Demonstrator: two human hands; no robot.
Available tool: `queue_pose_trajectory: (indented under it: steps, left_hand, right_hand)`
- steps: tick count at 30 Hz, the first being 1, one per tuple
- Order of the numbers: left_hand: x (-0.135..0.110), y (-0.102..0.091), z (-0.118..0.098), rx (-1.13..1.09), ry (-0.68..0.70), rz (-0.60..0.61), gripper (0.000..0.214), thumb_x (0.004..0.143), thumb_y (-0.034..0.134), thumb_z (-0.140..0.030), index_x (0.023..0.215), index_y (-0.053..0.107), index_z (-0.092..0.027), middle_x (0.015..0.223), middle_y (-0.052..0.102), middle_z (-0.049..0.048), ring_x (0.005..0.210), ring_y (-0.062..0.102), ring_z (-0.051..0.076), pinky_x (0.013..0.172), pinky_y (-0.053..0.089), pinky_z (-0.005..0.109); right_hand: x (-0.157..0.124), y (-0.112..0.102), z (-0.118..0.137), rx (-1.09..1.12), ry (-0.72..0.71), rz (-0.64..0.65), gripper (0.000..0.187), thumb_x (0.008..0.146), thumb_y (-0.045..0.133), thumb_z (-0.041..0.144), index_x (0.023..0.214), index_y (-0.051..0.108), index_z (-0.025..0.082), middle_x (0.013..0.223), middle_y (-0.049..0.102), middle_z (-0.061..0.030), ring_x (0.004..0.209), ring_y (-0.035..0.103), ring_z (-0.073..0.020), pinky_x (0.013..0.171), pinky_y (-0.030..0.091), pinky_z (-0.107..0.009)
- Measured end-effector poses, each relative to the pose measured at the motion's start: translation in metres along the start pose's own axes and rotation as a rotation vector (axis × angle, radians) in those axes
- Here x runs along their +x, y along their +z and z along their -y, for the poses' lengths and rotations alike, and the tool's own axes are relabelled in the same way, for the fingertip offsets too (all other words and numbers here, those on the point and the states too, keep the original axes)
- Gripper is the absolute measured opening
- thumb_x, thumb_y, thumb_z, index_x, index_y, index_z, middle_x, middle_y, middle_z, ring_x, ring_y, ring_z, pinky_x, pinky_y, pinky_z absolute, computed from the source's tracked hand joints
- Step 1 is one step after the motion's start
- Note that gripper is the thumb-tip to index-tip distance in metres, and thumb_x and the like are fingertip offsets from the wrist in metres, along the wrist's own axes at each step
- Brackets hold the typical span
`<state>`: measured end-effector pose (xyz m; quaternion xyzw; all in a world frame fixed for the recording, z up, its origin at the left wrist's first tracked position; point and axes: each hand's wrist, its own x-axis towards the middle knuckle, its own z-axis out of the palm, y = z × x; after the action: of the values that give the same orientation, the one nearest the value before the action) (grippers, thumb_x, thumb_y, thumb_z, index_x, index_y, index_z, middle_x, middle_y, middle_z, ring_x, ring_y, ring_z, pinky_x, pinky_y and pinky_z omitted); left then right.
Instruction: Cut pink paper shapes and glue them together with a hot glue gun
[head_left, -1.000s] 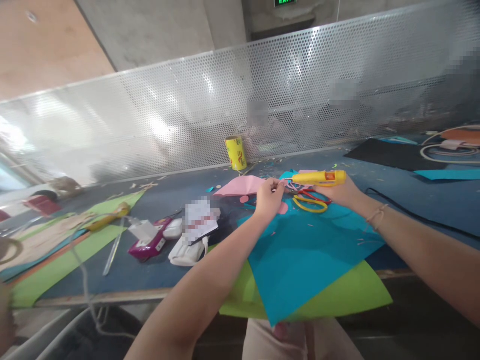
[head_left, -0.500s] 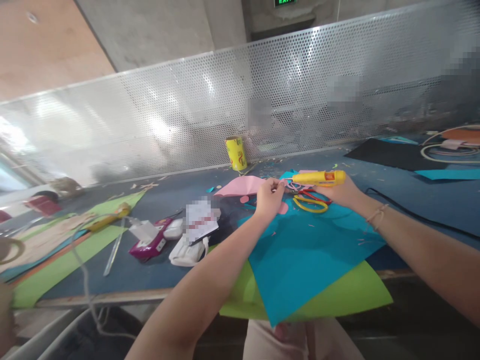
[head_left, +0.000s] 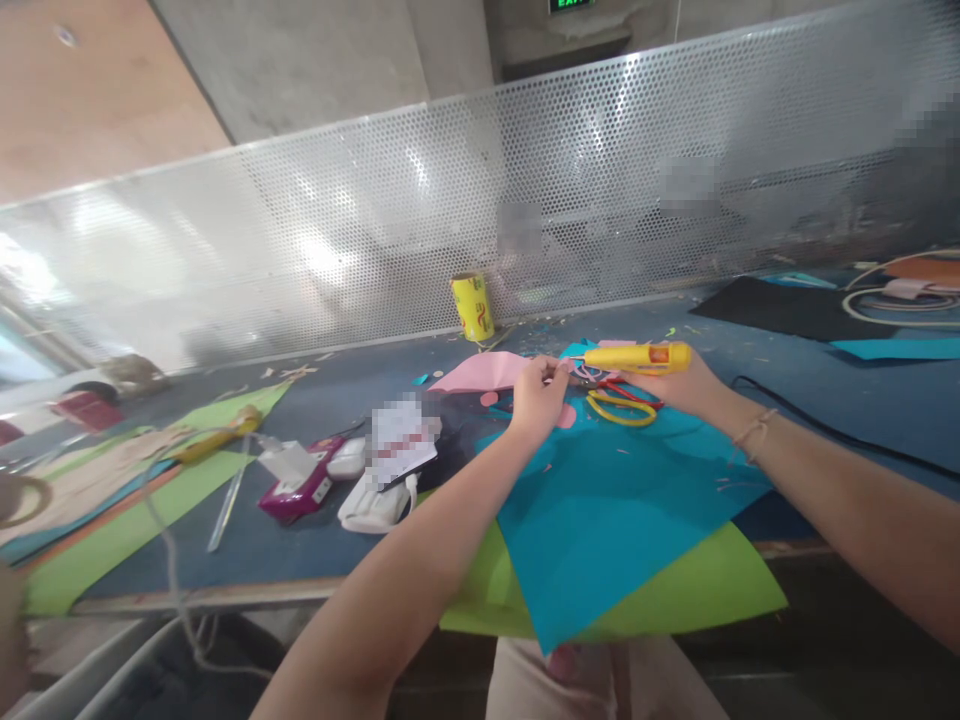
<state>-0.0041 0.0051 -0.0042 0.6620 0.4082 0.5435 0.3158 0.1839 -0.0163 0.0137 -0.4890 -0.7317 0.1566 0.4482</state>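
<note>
My right hand grips a yellow glue gun, its thin metal tip pointing left. Close to that tip, my left hand is closed with fingertips pinched together; whatever is between them is too small and hidden to make out. A pink sheet lies just left of and behind my left hand. Below the glue gun rest scissors with red and yellow handles. Small pink discs lie by my left wrist. A blue sheet on top of a green sheet overhangs the table edge.
A yellow can stands by the perforated metal screen. Left are a purple power strip, white chargers, a clear stick and another yellow tool. A black cable and black sheet lie right.
Almost nothing differs. Both hands and the glue gun keep nearly the same place.
</note>
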Motion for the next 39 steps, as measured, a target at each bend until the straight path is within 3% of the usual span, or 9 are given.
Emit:
queue_pose_trajectory:
  steps: [6,23,39]
  left_hand:
    - [0.0006,-0.0002,-0.0005,0.009,-0.002,0.003,0.014,0.078,0.051,-0.029,0.071,0.054,-0.016,0.069,0.066,0.0036,0.069,0.059,0.014,0.068,0.043,0.026]
    - [0.0005,-0.0004,-0.0019,0.001,-0.003,-0.012,0.014,0.078,0.051,-0.027,0.070,0.054,-0.016,0.067,0.065,0.0037,0.068,0.059,0.014,0.067,0.043,0.026]
    - [0.0006,0.0001,-0.0008,-0.015,-0.005,-0.004,0.011,0.078,0.050,-0.024,0.072,0.055,-0.016,0.070,0.066,0.0037,0.069,0.060,0.014,0.070,0.043,0.026]
  right_hand:
    - [0.0012,-0.0016,-0.0008,-0.027,-0.023,-0.001,0.028,0.068,0.058,0.031,0.091,0.068,0.019,0.092,0.070,-0.0052,0.096,0.062,-0.0269,0.091,0.046,-0.040]
    - [0.0004,0.0006,-0.0011,0.040,0.038,0.007,0.042,0.064,0.063,0.033,0.102,0.065,0.016,0.098,0.069,-0.0066,0.093,0.063,-0.0259,0.085,0.051,-0.037]
    - [0.0023,-0.0047,-0.0030,-0.036,-0.006,0.045,0.040,0.067,0.056,0.038,0.102,0.064,0.019,0.105,0.067,-0.0071,0.106,0.057,-0.0262,0.097,0.042,-0.038]
